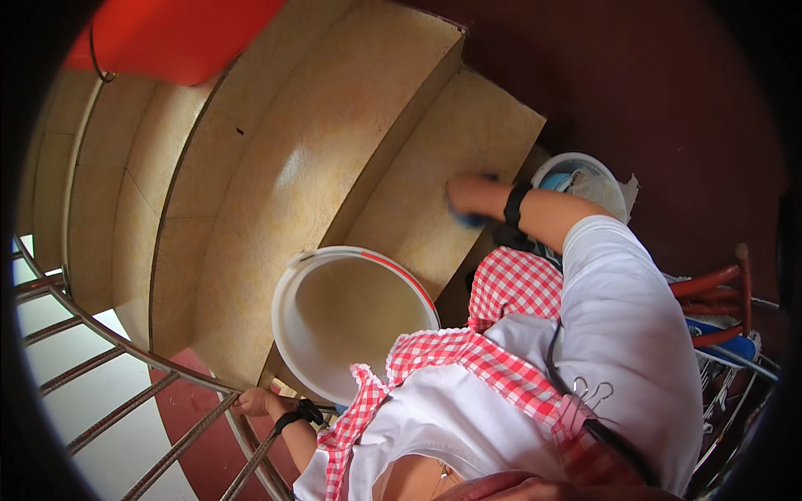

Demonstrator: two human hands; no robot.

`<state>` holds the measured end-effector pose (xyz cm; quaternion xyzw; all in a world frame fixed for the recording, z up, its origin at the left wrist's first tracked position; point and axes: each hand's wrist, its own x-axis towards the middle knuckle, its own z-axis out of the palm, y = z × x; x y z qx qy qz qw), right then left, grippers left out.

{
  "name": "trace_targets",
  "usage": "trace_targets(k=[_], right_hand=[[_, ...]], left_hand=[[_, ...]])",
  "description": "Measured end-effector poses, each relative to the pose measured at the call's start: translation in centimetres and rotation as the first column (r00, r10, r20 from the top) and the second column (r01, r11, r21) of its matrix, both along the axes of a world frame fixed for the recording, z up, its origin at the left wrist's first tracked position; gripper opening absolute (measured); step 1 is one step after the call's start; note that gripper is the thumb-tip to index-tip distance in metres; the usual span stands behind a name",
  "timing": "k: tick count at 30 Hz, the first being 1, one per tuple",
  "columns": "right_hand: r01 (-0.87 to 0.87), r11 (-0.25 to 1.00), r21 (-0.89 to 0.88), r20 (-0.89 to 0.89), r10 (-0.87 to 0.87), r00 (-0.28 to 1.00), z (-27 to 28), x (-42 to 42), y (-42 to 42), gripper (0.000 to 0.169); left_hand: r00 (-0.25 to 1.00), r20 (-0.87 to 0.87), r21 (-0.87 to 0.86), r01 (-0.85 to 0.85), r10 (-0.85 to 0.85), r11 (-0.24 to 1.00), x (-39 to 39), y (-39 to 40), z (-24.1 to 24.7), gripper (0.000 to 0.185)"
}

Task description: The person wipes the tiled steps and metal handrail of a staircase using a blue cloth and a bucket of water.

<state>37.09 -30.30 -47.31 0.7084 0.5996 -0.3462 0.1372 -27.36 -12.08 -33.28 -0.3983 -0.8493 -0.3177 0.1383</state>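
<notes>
My right hand (475, 195) presses a blue cloth (467, 218) onto a tan marble-patterned stair step (407, 206). Motion blurs the hand and the cloth, which shows only at the edges of the hand. At the lower left, my left hand (255, 402) grips the metal stair railing (194, 378). Between my two hands stands a white plastic bucket (285, 338) of cloudy, yellowish water, close against my body. A red strip runs along part of its rim.
A red object (182, 37), perhaps a bucket, stands higher on the stairs. Beside my right forearm is a smaller white bucket (617, 181) with blue and whitish contents. A reddish-brown stool frame (720, 294) and a blue flat mop (730, 338) are at right. A dark red wall (626, 87) borders the steps.
</notes>
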Motion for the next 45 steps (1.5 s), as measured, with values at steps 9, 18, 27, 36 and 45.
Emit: trace_targets(k=[9,18,27,36,45], right_hand=[[0.390,0.815,0.429,0.250,-0.522,0.815,7.8,20.8,7.6,0.024],[0.356,0.799,0.485,0.278,-0.527,0.803,8.2,10.2,12.2,0.043],[0.069,0.982,0.174,-0.573,0.044,0.819,1.4,-4.2,7.0,0.034],[0.641,0.661,0.390,0.111,-0.724,0.680,6.7,19.3,5.3,0.060],[0.303,0.859,0.413,0.016,-0.339,0.941,7.2,-0.6,9.8,0.044]], left_hand=[[0.991,0.134,0.017,-0.033,0.030,0.999,2.7,-1.3,-1.1,0.039],[0.981,0.190,0.071,-0.045,0.031,0.996,2.5,-2.4,-2.0,0.038],[0.989,0.136,0.063,0.051,-0.059,0.997,2.1,0.1,-0.3,0.040],[0.989,0.122,0.097,0.071,-0.083,0.993,1.0,0.3,1.5,0.042],[0.984,0.121,0.198,0.104,-0.129,0.975,0.6,0.5,1.1,0.037]])
